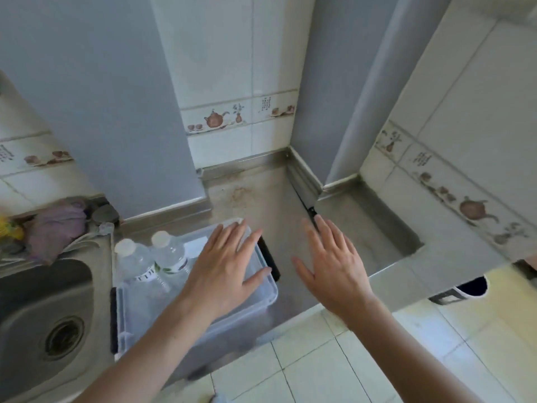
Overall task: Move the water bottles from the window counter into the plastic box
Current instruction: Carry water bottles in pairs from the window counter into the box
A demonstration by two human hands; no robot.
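Observation:
A clear plastic box with black side latches sits on the steel counter beside the sink. Two clear water bottles with white caps stand inside its far left part: the left bottle and the right bottle. My left hand hovers flat over the right half of the box, fingers spread, holding nothing. My right hand is spread open over the bare counter to the right of the box, empty.
A steel sink lies at the left, with a purple cloth and clutter behind it. A black-handled knife lies along the counter's inner corner by my right fingertips. The steel counter runs right under tiled walls. Tiled floor shows below.

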